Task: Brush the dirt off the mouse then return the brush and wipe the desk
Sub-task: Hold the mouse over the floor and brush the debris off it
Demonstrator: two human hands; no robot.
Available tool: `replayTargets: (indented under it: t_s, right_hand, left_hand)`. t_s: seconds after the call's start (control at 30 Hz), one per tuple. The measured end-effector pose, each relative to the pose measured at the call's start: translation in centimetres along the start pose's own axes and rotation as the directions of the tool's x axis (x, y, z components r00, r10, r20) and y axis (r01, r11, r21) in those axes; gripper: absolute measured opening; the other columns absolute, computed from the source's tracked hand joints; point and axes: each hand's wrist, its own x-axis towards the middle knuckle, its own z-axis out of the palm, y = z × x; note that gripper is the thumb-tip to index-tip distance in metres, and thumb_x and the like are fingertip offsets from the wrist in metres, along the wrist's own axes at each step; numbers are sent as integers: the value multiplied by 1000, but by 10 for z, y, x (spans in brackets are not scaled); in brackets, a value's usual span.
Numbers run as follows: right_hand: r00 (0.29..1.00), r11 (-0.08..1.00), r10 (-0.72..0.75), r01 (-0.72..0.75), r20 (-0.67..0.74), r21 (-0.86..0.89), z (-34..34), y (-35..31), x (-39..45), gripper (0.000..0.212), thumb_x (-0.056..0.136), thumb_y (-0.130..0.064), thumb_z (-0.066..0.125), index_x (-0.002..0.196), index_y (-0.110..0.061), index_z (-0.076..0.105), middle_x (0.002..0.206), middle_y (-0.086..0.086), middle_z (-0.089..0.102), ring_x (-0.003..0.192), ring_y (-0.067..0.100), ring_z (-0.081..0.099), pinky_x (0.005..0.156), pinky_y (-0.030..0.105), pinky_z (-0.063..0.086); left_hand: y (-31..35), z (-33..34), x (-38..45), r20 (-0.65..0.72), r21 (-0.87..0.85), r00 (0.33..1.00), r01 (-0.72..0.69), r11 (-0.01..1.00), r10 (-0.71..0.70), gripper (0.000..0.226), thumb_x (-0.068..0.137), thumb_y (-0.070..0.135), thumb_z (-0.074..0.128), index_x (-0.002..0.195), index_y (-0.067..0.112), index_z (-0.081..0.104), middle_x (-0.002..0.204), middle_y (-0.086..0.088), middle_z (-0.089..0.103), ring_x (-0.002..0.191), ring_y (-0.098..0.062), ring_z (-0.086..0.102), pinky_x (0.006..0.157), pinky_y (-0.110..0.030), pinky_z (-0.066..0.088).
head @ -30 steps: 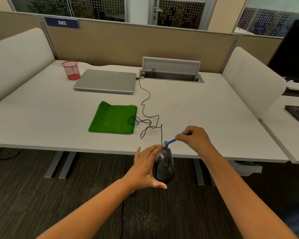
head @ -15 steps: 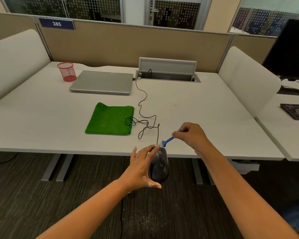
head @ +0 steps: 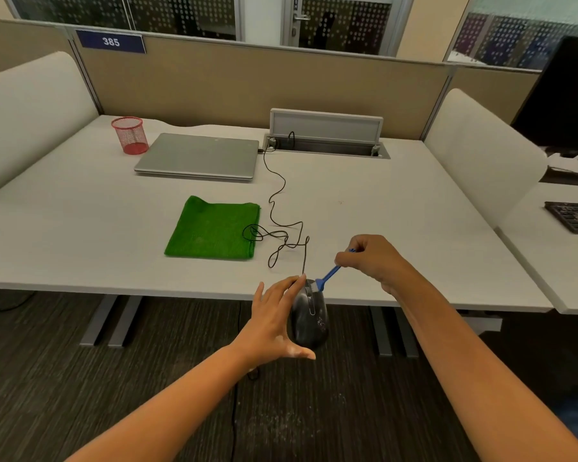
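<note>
A black mouse [head: 309,316] is gripped in the left hand [head: 274,323] off the desk [head: 80,235] edge. A blue brush [head: 327,276], pinched in the right hand [head: 369,261], is pressed against the mouse's front, beyond the left fingertips.

Mouse: the black mouse [head: 309,316] is being held off the front edge of the desk [head: 80,228] by the left hand [head: 274,323].
Brush: the small blue brush [head: 327,278] is being pinched by the right hand [head: 371,261], its head being pressed to the mouse's front.
Cable: the black cable [head: 277,195] is being trailed in loops back to the desk's hatch.
Cloth: the green cloth [head: 214,228] is being left flat beside the loops.
</note>
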Motion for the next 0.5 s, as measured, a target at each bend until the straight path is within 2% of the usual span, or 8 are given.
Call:
replayTargets:
  t_s: [0.1,0.27,0.5]
  right_hand:
    - [998,999,2,1,63,-46,-1,-1,-2,33,75,-7,70,55,-11,45,56,1,38,54,12,32,50,23,26]
    - [999,1000,-29,29,-21,-7,2,-5,1,28,76,-10,71,59,-12,49,60,2,45,58,13,39,54,24,33]
    - [999,997,-52,52,-3,-51,6,3,-11,29,77,-11,70,57,-13,49,59,2,45,56,13,39,53,24,33]
  left_hand:
    - [-2,-1,0,-13,-11,1000,6,1000,-6,123,53,68,72,135,48,-17,150,8,8,134,1,-5,110,-40,-17]
    - [-1,-3,2,-22,-18,1000,12,1000,-12,123,52,67,73,135,48,-17,150,8,9,134,0,-3,110,-40,-16]
    - [-3,-2,6,-74,-41,992,98,994,-101,123,51,66,74,136,43,-11,151,6,8,133,0,-5,111,-41,-15]
